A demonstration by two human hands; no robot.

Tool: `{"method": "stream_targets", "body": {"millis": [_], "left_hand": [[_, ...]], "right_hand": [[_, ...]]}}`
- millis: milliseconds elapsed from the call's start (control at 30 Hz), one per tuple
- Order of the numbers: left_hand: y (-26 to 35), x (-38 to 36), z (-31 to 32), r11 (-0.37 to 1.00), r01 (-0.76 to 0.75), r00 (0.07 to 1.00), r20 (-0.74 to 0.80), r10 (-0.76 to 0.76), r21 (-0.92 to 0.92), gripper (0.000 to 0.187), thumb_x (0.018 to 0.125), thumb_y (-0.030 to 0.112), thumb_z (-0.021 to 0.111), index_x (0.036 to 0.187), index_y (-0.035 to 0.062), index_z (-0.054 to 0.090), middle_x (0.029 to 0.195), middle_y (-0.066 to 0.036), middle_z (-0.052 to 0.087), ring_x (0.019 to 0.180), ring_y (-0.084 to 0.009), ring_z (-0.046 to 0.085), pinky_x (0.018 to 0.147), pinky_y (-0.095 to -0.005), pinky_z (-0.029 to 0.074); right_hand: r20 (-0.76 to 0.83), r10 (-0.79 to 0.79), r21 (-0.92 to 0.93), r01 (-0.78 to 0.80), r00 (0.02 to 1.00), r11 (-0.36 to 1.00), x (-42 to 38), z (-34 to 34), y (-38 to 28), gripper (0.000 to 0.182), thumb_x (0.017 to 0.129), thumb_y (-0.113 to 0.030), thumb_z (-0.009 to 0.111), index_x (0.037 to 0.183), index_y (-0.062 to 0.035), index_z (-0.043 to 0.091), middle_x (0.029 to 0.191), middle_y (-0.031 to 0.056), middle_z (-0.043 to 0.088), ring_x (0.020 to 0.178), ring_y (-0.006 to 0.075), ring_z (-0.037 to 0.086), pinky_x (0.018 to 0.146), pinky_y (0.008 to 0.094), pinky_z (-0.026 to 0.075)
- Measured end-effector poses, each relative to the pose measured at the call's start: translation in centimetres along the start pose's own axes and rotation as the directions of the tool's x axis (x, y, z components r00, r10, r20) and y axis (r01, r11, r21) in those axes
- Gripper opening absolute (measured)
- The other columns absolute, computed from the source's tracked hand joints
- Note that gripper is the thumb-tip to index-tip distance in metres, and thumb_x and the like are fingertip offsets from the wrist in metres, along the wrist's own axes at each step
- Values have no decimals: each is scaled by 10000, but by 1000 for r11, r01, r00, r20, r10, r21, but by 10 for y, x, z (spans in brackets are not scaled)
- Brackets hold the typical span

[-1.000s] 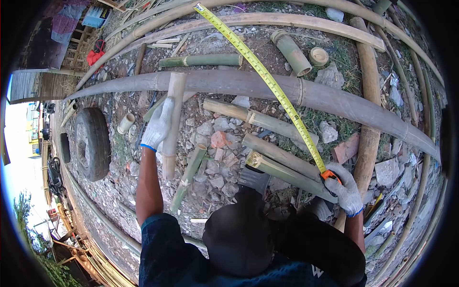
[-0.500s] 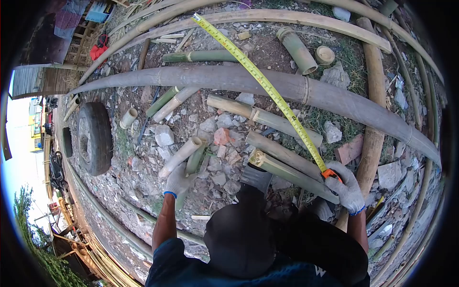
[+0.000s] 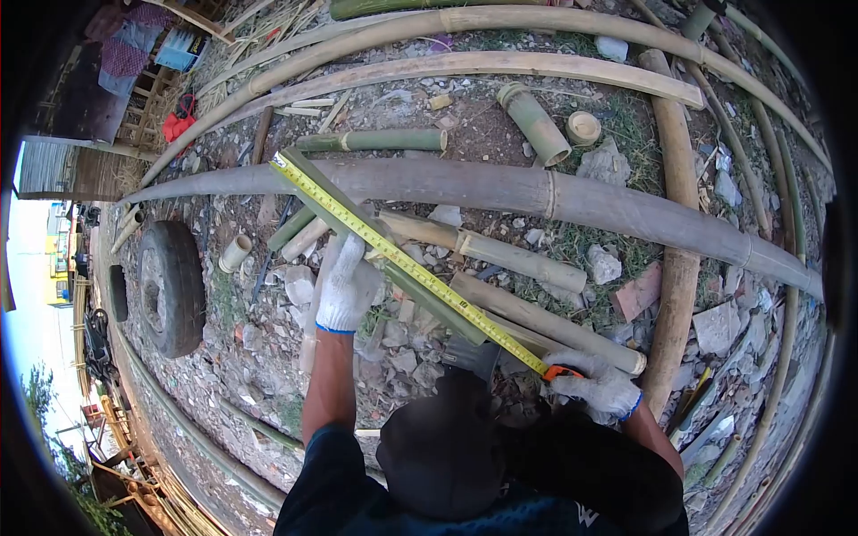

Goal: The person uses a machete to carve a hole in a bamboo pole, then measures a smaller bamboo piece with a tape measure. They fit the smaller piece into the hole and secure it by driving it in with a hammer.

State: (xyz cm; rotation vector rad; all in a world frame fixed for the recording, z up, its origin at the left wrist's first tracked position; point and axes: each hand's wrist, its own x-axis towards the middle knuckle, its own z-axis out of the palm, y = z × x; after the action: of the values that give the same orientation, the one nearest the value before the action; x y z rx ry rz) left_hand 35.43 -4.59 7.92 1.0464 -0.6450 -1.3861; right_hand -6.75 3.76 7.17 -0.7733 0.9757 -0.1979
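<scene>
Lettering on shirt: white characters can be seen low on the dark blue shirt [image 3: 527, 520]; they are cut off by the dark shape beside them, so no word can be made out.
Printing on packet: a blue and white printed surface [image 3: 181, 46] is seen at the upper left; its text is too small to be read.
Marks on tape: the yellow tape blade [image 3: 404, 260] is covered with graduations and figures too fine to be read; a white printed patch is shown at its far end.
Left hand: the left hand [image 3: 345, 290], in a whitish glove with a blue cuff edge, is partly closed, fingers bent about the green bamboo piece [image 3: 431, 302]; the far side of the grip is hidden.
Right hand: the right hand [image 3: 592, 386], gloved likewise, is closed around the orange tape case [image 3: 559, 372].
Green bamboo piece: it is held aslant in front of the person, its upper end over the thick grey bamboo pole [image 3: 429, 180], with the blade stretched along it.
Ground: stones and cut bamboo are strewn about; a tyre [image 3: 170, 290] is seen at the left, a wooden post [image 3: 677, 223] at the right.
</scene>
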Motion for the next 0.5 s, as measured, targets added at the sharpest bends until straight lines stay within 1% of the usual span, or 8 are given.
{"method": "stream_targets", "body": {"millis": [67,100,200,233,267,333,433,500], "left_hand": [[2,3,6,1000,-2,998,61,2,0,619,1028,375,718,1499,47,488,1267,-88,628,1156,-238,632,1035,-431,521],[0,5,2,1000,1,997,76,0,-19,543,1042,349,702,1461,61,514,1268,-102,628,1204,-282,627,1065,-491,517],[-1,2,15,992,1,994,-108,-15,-125,557,1032,397,713,1446,73,527,1259,-93,632,1176,-292,639,1067,-521,517],[-2,4,8,989,0,1000,2,0,-146,569,1031,435,704,1446,85,536,1275,-85,635,1184,-301,637,1085,-551,507],[-6,4,5,978,30,999,19,-26,-207,555,1045,445,677,1452,95,536,1271,-93,642,1187,-303,636,1097,-569,504],[-7,6,5,972,60,998,-19,-66,-229,540,1061,450,649,1448,91,534,1260,-95,652,1184,-310,640,1102,-564,506],[-8,4,10,975,24,999,-36,-33,-219,532,1057,437,662,1438,86,539,1230,-96,668,1174,-314,649,1104,-538,514],[-8,7,11,973,3,998,-64,-18,-231,521,1053,416,675,1431,84,542,1228,-96,670,1165,-310,654,1099,-518,521]], "right_hand": [[-3,4,16,-4,1000,1000,-1,-4,8,424,991,-182,780,1383,-73,663,992,43,688,838,111,636,760,293,547],[-19,15,75,-13,1000,997,-4,-1,4,424,988,-189,785,1378,-71,669,989,50,696,830,110,641,767,294,552],[-11,-41,-3,41,999,999,-5,-9,5,420,985,-197,790,1370,-72,676,1037,51,704,868,110,648,792,293,558],[-30,-114,-53,112,993,992,-3,-11,5,416,983,-204,794,1362,-74,682,1091,44,706,913,110,650,822,287,557],[-26,-103,-54,101,994,993,-3,-13,1,401,996,-213,781,1358,-77,681,1124,38,701,955,112,645,857,292,555],[-24,-132,-130,127,991,983,-3,-15,-8,398,1005,-233,774,1356,-75,676,1125,39,695,962,112,642,877,295,554],[10,-60,-64,61,998,996,-3,-17,-10,405,1015,-264,765,1363,-81,670,1129,42,694,989,123,640,912,306,550],[0,-165,-156,163,986,974,1,-20,-1,416,1016,-292,765,1367,-89,670,1134,42,694,1014,130,635,936,312,542]]}}
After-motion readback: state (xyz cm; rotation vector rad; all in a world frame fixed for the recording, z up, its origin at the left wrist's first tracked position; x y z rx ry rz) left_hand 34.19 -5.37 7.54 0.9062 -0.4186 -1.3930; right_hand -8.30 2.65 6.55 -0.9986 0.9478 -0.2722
